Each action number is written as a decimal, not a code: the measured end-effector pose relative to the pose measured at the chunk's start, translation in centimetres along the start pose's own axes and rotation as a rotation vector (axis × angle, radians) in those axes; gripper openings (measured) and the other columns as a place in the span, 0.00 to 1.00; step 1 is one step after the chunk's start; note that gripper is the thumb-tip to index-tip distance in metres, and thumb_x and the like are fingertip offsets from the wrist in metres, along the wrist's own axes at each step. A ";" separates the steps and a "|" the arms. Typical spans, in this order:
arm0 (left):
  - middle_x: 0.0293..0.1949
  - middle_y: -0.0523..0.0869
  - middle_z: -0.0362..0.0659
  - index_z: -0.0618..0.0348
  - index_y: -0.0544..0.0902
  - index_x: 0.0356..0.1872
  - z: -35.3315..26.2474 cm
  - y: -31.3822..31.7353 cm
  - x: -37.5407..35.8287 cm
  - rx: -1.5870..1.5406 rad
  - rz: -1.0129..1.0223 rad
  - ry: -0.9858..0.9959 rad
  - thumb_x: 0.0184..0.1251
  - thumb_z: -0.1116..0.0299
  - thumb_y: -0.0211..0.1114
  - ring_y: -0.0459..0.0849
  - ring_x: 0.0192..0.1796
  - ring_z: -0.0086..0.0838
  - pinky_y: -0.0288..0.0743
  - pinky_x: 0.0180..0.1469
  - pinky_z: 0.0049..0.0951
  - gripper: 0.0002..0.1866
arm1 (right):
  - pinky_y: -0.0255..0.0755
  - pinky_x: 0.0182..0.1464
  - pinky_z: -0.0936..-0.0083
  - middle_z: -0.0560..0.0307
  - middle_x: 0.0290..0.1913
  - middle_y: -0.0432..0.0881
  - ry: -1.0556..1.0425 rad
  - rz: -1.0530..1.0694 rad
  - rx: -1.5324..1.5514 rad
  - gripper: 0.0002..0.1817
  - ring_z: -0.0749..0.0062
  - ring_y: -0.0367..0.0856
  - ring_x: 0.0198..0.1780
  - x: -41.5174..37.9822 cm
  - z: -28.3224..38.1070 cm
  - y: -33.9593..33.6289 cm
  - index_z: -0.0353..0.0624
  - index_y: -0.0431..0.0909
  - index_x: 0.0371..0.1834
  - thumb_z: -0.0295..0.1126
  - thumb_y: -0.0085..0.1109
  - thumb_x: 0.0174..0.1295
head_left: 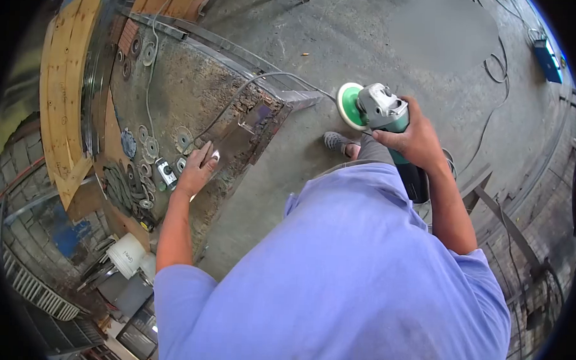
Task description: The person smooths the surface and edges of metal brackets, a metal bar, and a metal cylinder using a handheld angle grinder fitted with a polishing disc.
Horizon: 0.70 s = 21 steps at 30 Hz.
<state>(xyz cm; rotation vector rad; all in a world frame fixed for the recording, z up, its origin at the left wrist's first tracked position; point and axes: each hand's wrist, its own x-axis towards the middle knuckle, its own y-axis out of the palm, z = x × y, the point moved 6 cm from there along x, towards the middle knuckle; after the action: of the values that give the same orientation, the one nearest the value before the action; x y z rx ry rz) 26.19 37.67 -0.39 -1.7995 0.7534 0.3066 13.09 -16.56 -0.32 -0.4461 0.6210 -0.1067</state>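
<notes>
1. Right hand [416, 141]: closed around the body of an angle grinder [391, 123], held in the air over the concrete floor [382, 37], clear of the bench. Full-fist grip on the dark green housing.
2. Grinder: green disc [349, 105] at the front end, facing left toward the bench corner. Long axis runs from the disc back and down to the right, along the forearm. Disc not touching anything.
3. Left hand [196, 170]: flat, fingers spread slightly, pressing on a shiny metal piece [235, 140] that lies on the bench [196, 81]. It grips nothing; palm down.
4. Metal piece: lies up and to the right of the left hand, its long axis running toward the bench corner nearest the grinder. Disc is near that corner but apart from it; the piece lies left of and below the disc.
5. Nearer hand: left is on the piece; right with the grinder is well apart.
6. Around the left hand: worn discs [148, 146] scattered on the bench, a small tape measure [167, 174] just beside the wrist, a grey cable [240, 92] crossing the top.
7. Farther out: wooden planks [66, 96] left of the bench, a foot in a sandal [340, 144] on the floor beneath the grinder, a blue box [548, 59] far right.
</notes>
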 end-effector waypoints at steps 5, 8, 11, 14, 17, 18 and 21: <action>0.52 0.83 0.54 0.58 0.77 0.69 -0.1 0.3 0.6 0.074 -0.235 0.016 0.71 0.40 0.65 0.81 0.57 0.48 0.73 0.63 0.42 0.36 | 0.75 0.64 0.58 0.30 0.57 0.84 -0.041 -0.049 -0.022 0.57 0.40 0.83 0.62 -1.2 0.1 -0.2 0.34 0.65 0.72 0.53 0.84 0.42; 0.48 0.83 0.51 0.57 0.80 0.61 -2.2 0.7 -0.2 0.248 -0.341 0.086 0.61 0.39 0.71 0.81 0.53 0.49 0.73 0.59 0.46 0.36 | 0.75 0.64 0.58 0.29 0.56 0.84 -0.090 -0.020 -0.092 0.57 0.38 0.83 0.61 -1.3 2.4 0.2 0.34 0.65 0.72 0.53 0.84 0.42; 0.42 0.82 0.46 0.55 0.80 0.47 -1.8 1.5 -0.4 0.301 -0.340 0.120 0.49 0.36 0.77 0.81 0.49 0.47 0.74 0.53 0.47 0.35 | 0.76 0.62 0.57 0.27 0.54 0.84 -0.143 0.043 -0.191 0.56 0.36 0.84 0.59 -1.2 5.6 1.6 0.35 0.65 0.72 0.52 0.83 0.43; 0.38 0.80 0.44 0.54 0.78 0.41 -2.2 2.4 -1.4 0.341 -0.372 0.188 0.45 0.35 0.78 0.80 0.45 0.46 0.74 0.49 0.46 0.34 | 0.77 0.61 0.57 0.27 0.52 0.85 -0.209 0.135 -0.315 0.54 0.36 0.85 0.57 -1.2 9.4 3.5 0.36 0.64 0.72 0.50 0.82 0.44; 0.36 0.79 0.45 0.54 0.78 0.37 -3.1 2.0 -1.9 0.309 -0.468 0.172 0.44 0.38 0.79 0.80 0.44 0.47 0.75 0.48 0.46 0.32 | 0.78 0.55 0.53 0.32 0.48 0.87 -0.300 0.242 -0.529 0.53 0.37 0.86 0.53 -0.9 13.5 6.2 0.41 0.64 0.73 0.46 0.80 0.43; 0.37 0.79 0.46 0.55 0.78 0.37 -3.3 1.7 -2.3 0.287 -0.487 0.158 0.44 0.40 0.79 0.80 0.44 0.48 0.75 0.48 0.46 0.31 | 0.78 0.53 0.52 0.33 0.48 0.87 -0.330 0.292 -0.594 0.52 0.37 0.86 0.52 -0.7 14.8 7.1 0.42 0.64 0.74 0.45 0.80 0.43; 0.35 0.79 0.47 0.55 0.79 0.35 -2.3 1.6 -2.5 0.197 -0.508 0.152 0.55 0.38 0.72 0.80 0.43 0.49 0.75 0.47 0.47 0.28 | 0.78 0.49 0.50 0.39 0.45 0.88 -0.466 0.417 -0.780 0.49 0.39 0.86 0.50 -0.5 18.4 9.4 0.47 0.65 0.71 0.44 0.79 0.43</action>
<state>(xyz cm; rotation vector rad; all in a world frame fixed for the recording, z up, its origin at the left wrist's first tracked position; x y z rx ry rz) 22.95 36.13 0.54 -1.7683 0.3902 -0.2344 23.10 -1.13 9.07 -1.0444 0.2604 0.6440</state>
